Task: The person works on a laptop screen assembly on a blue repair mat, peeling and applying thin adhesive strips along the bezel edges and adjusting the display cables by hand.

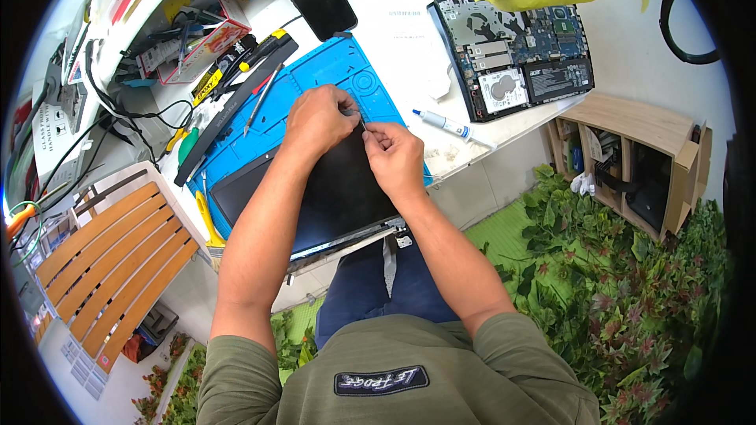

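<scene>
Blue matting [319, 72] lies under your black screen panel [339, 185], already separate from the opened laptop base [518, 53]; what's left can't be told. Your left hand [318, 116] and right hand [396, 159], pinched closed, hold a thin piece [362, 121] near the panel's far edge.

Single wide fisheye view from head height, steeply downward, fairly near the hands [396, 159] and white table [512, 127]

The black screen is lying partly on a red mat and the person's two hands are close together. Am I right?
Almost! The head view shows the mat is blue, not red. The black screen does lie partly on it, and the left hand and right hand are close together.
</scene>
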`<state>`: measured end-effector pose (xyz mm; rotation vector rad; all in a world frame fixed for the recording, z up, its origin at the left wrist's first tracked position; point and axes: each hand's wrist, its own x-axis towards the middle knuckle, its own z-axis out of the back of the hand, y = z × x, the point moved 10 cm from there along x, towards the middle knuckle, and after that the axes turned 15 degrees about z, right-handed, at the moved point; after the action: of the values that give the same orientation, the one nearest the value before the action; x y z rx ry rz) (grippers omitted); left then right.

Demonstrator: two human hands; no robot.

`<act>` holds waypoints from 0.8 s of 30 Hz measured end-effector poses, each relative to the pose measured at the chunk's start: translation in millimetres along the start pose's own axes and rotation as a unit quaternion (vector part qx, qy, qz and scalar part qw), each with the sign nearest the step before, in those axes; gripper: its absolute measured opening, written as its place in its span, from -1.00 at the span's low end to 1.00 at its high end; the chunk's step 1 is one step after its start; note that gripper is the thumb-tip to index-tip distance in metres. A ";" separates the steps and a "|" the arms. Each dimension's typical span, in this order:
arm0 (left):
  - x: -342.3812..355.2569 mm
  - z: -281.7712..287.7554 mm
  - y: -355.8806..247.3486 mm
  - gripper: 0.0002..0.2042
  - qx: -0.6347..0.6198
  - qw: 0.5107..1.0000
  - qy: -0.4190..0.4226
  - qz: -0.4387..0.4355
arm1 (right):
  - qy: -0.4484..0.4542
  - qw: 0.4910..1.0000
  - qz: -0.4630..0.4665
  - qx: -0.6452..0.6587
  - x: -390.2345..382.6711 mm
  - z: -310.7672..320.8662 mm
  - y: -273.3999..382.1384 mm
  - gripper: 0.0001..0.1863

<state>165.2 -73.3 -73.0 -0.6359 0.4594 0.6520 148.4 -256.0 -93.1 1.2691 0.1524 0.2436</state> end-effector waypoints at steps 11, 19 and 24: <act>0.3 -1.0 2.2 -0.76 -0.009 1.000 0.007 0.007 | 0.002 0.997 0.042 -0.060 -0.5 2.2 13.3 -0.81; 0.0 -0.9 1.9 -0.77 -0.005 1.000 0.008 0.009 | 0.023 0.979 0.139 -0.150 1.2 1.1 33.7 -0.87; 0.8 -1.4 3.1 -0.77 -0.013 1.000 0.003 -0.001 | 0.018 0.992 0.061 -0.111 1.6 0.7 19.2 -0.85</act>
<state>163.4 -72.0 -75.6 -0.6639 0.4569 0.6549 148.2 -250.8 -74.5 1.0545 0.0763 0.3790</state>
